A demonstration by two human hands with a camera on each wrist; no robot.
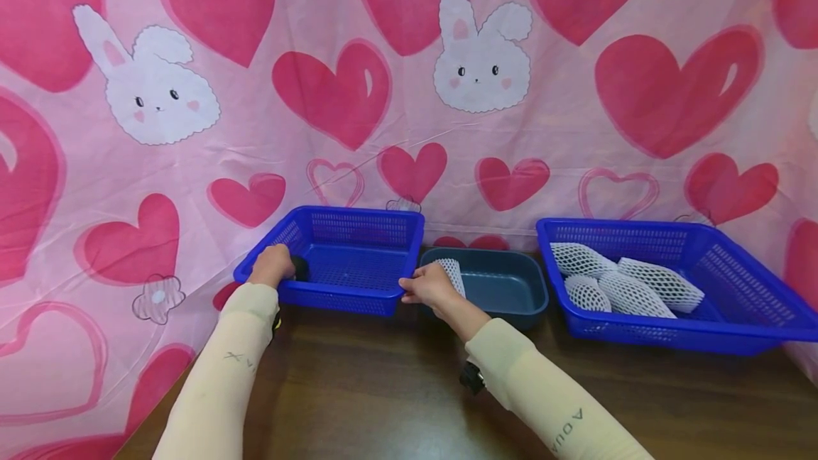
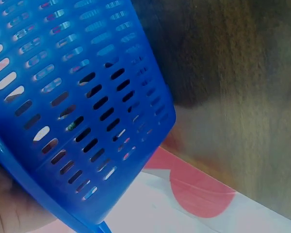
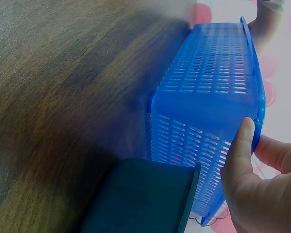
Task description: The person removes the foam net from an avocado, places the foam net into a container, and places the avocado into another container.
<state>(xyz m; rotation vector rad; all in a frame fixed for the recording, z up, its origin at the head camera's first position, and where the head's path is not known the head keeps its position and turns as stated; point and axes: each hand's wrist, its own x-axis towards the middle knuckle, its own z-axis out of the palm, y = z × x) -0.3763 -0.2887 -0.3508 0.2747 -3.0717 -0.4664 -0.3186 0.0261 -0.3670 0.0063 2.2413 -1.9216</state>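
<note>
Blue slotted plastic spans the gap between my hands: in the head view the near basket (image 1: pixel 345 298) has its long axis running left to right, my left hand (image 1: pixel 273 263) curled over its left rim towards the front, my right hand (image 1: pixel 431 286) pinching the front right corner. Neither hand is plainly nearer, so I judge that balance between those two ends matters most. Inside, beside my left hand, sits a dark object (image 1: pixel 299 268), too hidden to name. Just beyond my right hand lies a dark green tub (image 1: pixel 505 293) holding white foam net (image 1: pixel 452 274); further right, a second basket (image 1: pixel 639 334) holds net-wrapped pieces (image 1: pixel 635 294). From the left wrist I get the near basket's outer wall and lower corner against the wooden table (image 2: pixel 242 97), my palm at the rim, fingertips out of sight. From the right wrist I see what the head view hides: my thumb on the rim's outer side, and the tub's corner close by the basket's end wall, though whether they touch I cannot tell.
</note>
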